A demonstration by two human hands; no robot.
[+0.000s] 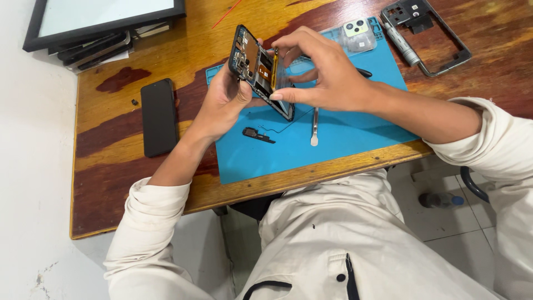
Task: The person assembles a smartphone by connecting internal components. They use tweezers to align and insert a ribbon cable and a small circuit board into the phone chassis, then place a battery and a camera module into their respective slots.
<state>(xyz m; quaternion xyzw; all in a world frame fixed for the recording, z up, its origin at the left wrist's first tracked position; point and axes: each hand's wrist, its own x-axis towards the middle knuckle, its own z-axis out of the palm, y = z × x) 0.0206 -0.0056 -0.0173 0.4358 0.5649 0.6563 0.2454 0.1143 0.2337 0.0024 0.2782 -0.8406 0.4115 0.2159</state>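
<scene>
A single head-worn camera supplies the only view. It looks steeply down and forward from above the person's torso, so the lap and both sleeves fill the lower frame. The desk (139, 183) runs across the upper half, tilted slightly, with its near edge falling from right to left. The camera is close: the left hand (222, 103) and right hand (325, 75) sit near the frame centre, above the blue mat (355, 133). A white wall bounds the left edge; tiled floor shows at lower right. No second view exists, so no overlap applies.
</scene>
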